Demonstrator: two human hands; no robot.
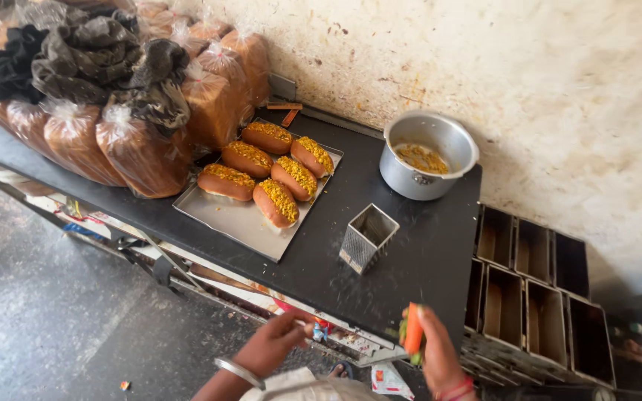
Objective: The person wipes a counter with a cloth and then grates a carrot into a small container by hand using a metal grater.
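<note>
My right hand (440, 356) holds an orange carrot (412, 329) upright near the front right corner of the black counter (410, 260). Below the counter's front edge, my left hand (276, 343), with a metal bangle on the wrist, has its fingers pinched around something small that I cannot make out. On the counter a metal box grater (367, 238) stands ahead of both hands. Farther left is a steel tray (239, 223) with several buns (265, 172) topped with yellow filling. A metal pot (426, 154) with yellow filling in it sits against the wall.
Bagged bread loaves (143, 148) are stacked at the counter's left end, dark cloths (91, 52) piled on them. Empty loaf tins (533, 289) sit low to the right of the counter. A stained wall (521, 74) runs behind. Grey floor (39, 319) lies at the left.
</note>
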